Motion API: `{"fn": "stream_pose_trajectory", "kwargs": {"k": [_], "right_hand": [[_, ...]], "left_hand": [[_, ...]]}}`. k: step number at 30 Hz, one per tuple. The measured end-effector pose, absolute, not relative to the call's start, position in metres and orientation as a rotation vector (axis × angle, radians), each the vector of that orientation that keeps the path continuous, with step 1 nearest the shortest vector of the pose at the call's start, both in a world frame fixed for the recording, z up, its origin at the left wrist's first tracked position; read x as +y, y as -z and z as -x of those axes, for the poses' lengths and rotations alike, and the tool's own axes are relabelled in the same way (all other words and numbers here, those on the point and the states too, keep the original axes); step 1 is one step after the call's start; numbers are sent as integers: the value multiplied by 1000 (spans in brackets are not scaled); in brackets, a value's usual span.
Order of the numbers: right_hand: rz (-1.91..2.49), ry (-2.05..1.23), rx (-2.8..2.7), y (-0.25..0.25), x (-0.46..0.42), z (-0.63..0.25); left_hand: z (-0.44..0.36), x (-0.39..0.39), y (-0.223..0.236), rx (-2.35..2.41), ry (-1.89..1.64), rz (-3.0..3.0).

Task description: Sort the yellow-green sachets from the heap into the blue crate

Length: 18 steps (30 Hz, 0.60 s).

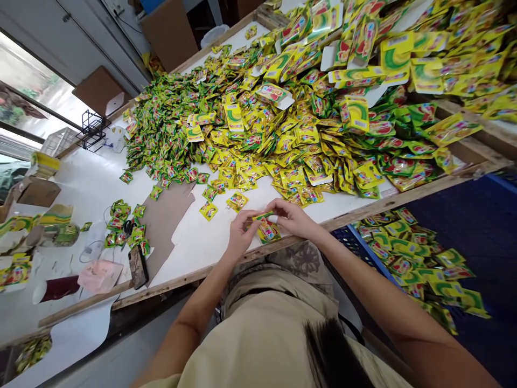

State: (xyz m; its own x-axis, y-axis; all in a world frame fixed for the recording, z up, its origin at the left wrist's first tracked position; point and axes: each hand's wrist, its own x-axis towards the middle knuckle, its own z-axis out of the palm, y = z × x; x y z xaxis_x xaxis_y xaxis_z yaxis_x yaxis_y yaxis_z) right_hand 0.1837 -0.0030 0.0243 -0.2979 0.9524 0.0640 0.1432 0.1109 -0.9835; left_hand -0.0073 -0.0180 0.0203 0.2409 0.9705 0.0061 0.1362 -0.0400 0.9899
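While the left fingers [246, 216] pinch one side of a yellow packet [268, 230], the right fingers [284, 207] clamp the other.

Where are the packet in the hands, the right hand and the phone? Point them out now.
Packet [269, 231]: head view, on its printed front.
Right hand [292, 218]: head view, middle of its back.
Phone [138, 267]: head view, middle of its upward side.

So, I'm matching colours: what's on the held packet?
The packet shows yellow, green and red; head view.
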Motion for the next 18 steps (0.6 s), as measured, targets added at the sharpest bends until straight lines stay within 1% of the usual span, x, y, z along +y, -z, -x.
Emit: {"fn": "stream_pose_trajectory", "kwargs": {"k": [3,5,6,8,9,10,11,14,16,17,18], "right_hand": [[1194,-1182,-1585,-41,-16,-232],[1348,-1202,-1866,-52,-31,-283],[1474,-1151,-1977,-56,-38,-307],[1781,-858,-2033,-62,-50,-338],[1865,-725,-2022,-63,-53,-342],[1892,-654,-2012,-63,-54,-337],[1864,-649,-2013,-63,-53,-324],[1688,-874,-2012,-57,-40,-250],[1539,-1029,-2055,-48,-28,-194],[1481,-1047,-2077,-44,-22,-169],[1474,-1000,-2078,-39,-17,-147]], "left_hand": [[18,-14,-20,1191,-1052,-1443],[31,-5,-19,1328,-1069,-1492],[38,0,-18,1411,-1060,-1515],[54,15,-14,1568,-1041,-1549],[62,24,-13,1632,-1048,-1568],[68,34,-11,1692,-1058,-1596],[74,44,-10,1755,-1069,-1632],[88,75,-8,2036,-1010,-1723],[94,93,-9,2219,-838,-1733],[96,100,-10,2273,-735,-1729],[98,105,-11,2301,-637,-1723]]}}
